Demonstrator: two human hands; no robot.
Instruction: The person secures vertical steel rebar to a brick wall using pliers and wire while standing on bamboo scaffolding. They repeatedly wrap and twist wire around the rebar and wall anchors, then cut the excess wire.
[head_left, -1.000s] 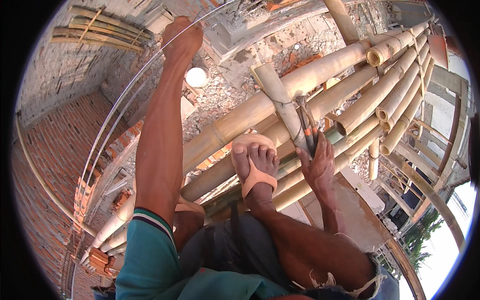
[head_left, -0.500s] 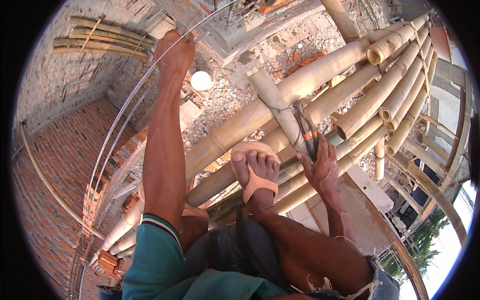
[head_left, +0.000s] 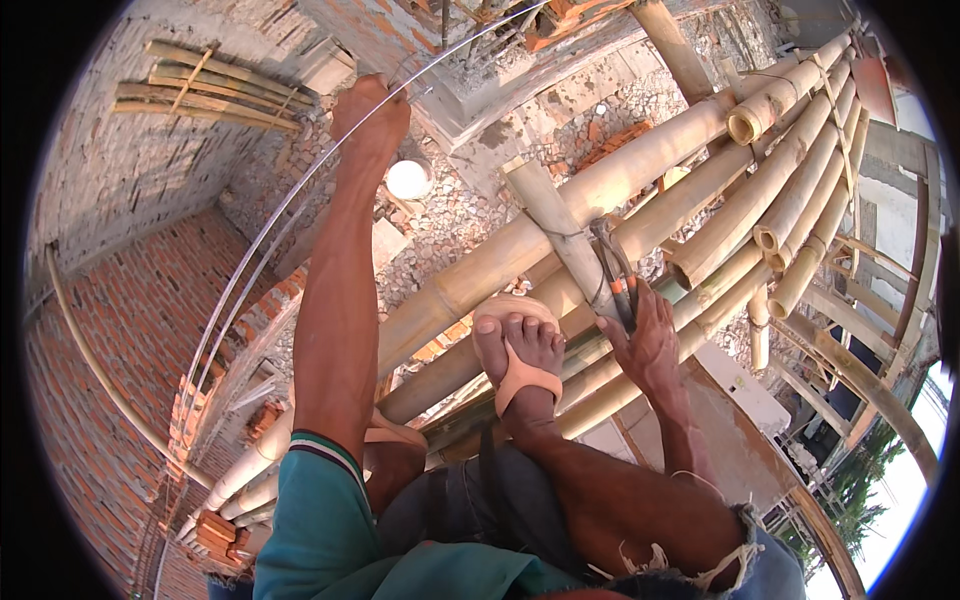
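My left hand is closed in a fist on a thin, bent metal rod, which arcs from the lower left to the top. A second thin rod runs beside it; its path at my fist is partly hidden. My right hand is closed round the handles of pincers with orange and black grips. Their metal head leans against a short bamboo piece tied with wire across a thick bamboo pole. My sandalled foot stands on the poles just left of my right hand.
More bamboo poles fan out at the right, their cut ends facing me. Below lie rubble and a white bucket. A brick wall stands at the left, with a tied bamboo rack near the far wall.
The view has shifted slightly, so the whole scene sits a little lower and further right. My left fist stays on the rod and my right hand stays at the pincers.
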